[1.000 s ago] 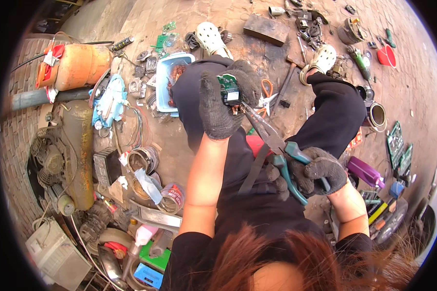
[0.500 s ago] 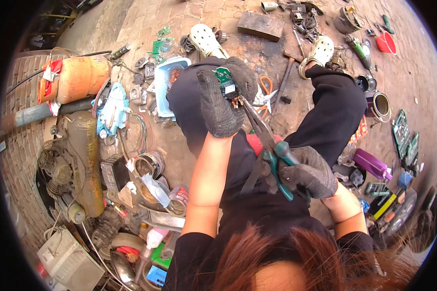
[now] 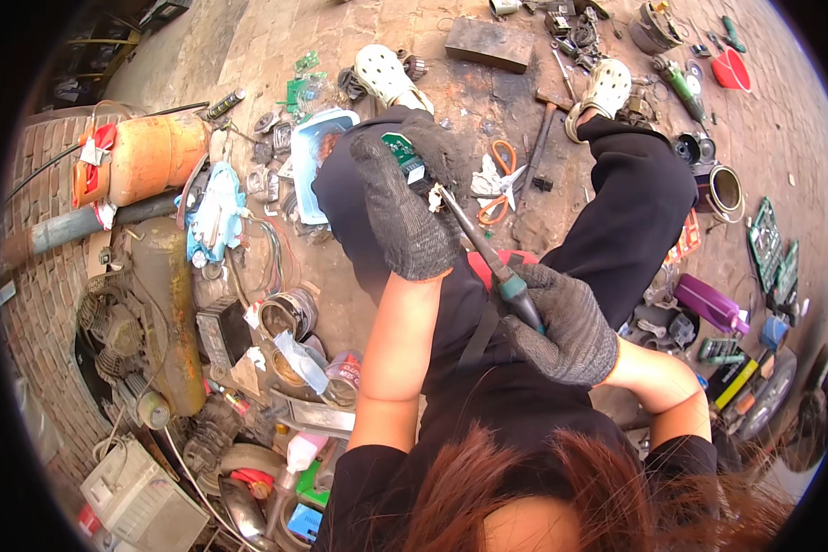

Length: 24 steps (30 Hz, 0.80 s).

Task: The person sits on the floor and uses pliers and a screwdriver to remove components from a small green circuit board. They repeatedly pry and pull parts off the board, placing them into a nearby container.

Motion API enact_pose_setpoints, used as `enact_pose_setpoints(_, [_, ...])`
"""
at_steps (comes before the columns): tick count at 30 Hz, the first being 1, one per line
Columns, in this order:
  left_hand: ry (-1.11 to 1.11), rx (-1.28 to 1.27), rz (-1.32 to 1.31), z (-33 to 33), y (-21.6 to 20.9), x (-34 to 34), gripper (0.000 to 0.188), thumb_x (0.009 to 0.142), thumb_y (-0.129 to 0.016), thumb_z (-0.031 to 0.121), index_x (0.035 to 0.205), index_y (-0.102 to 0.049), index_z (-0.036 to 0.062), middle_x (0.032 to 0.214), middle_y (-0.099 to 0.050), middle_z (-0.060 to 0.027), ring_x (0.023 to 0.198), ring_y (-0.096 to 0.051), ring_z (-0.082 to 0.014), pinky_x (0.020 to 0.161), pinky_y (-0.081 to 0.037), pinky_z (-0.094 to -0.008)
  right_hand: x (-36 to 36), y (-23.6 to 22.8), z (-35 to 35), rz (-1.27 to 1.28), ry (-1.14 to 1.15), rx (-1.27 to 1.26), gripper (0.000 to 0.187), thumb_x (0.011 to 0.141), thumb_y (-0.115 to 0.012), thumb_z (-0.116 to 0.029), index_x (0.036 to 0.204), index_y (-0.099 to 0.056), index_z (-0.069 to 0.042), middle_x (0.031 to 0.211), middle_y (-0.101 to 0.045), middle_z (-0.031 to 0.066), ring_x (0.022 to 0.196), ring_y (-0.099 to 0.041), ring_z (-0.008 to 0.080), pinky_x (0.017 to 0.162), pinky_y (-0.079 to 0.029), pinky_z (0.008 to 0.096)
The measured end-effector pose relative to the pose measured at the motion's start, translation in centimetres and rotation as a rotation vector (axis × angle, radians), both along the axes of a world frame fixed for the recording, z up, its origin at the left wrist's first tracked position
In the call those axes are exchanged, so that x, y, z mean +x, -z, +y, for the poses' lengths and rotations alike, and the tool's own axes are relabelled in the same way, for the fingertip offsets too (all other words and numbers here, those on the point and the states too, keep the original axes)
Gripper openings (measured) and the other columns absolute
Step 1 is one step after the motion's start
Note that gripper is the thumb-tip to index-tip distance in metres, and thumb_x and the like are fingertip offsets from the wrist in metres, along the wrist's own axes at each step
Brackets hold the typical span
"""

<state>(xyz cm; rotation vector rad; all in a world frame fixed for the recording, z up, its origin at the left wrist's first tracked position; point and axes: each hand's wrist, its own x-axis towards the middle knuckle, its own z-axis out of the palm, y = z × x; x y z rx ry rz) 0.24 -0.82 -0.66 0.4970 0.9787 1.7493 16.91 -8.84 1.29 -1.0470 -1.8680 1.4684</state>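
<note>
My left hand [image 3: 403, 207], in a dark grey knit glove, grips a small green circuit board [image 3: 399, 147] with a black part and a white label. It holds the board above my left knee; the fingers partly hide it. My right hand [image 3: 569, 324], gloved alike, is wrapped round the green handles of long-nosed pliers [image 3: 478, 241]. Their jaw tips meet a small pale, coppery bit [image 3: 435, 197] at the board's near end. Whether the jaws pinch that bit is too small to tell.
Beside my left leg stands a light blue basin [image 3: 304, 175]. Orange-handled scissors [image 3: 501, 189] and a hammer [image 3: 545, 138] lie between my feet. An orange gas cylinder [image 3: 156, 156] is at the left, a dark metal block [image 3: 489, 46] ahead, and a purple bottle [image 3: 710, 304] at the right.
The pliers have rolled edge-on, and their handles now sit close together inside my right hand. My left hand has tilted with the board, shifting slightly left and down.
</note>
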Motion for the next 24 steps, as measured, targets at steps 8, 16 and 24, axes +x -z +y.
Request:
enact_pose_setpoints(8, [0.054, 0.047, 0.013, -0.4, -0.2, -0.4, 0.053, 0.098, -0.041, 0.052, 0.074, -0.05, 0.0057, 0.069, -0.052, -0.0063, 0.056, -0.049, -0.0164, 0.046, -0.041, -0.0276, -0.4, 1.0, -0.2, -0.056, 0.008, 0.077, 0.016, 0.075, -0.063, -0.013, 0.082, -0.064, 0.001, 0.09, -0.061, 0.0226, 0.079, -0.061, 0.0401, 0.071, -0.051, 0.0444])
enact_pose_setpoints(16, [-0.165, -0.097, 0.129, -0.5, -0.2, -0.1, 0.035, 0.099, -0.048, 0.041, 0.095, -0.059, 0.0078, 0.08, -0.062, -0.0045, 0.063, -0.059, -0.0152, 0.053, -0.05, -0.0272, -0.8, 2.5, -0.2, -0.149, 0.009, 0.218, 0.014, 0.074, -0.063, -0.012, 0.081, -0.062, 0.001, 0.095, -0.06, 0.0246, 0.082, -0.061, 0.0415, 0.073, -0.051, 0.044])
enact_pose_setpoints(24, [-0.024, -0.263, -0.152, 0.8, 4.4, -0.5, 0.038, 0.094, -0.055, 0.049, 0.099, -0.058, 0.0108, 0.076, -0.06, 0.0003, 0.064, -0.058, -0.011, 0.053, -0.047, -0.0249, -0.8, 4.2, 0.8, -0.323, 0.013, 0.196, 0.022, 0.074, -0.065, -0.017, 0.085, -0.059, 0.002, 0.093, -0.056, 0.0232, 0.082, -0.06, 0.0393, 0.072, -0.051, 0.0447])
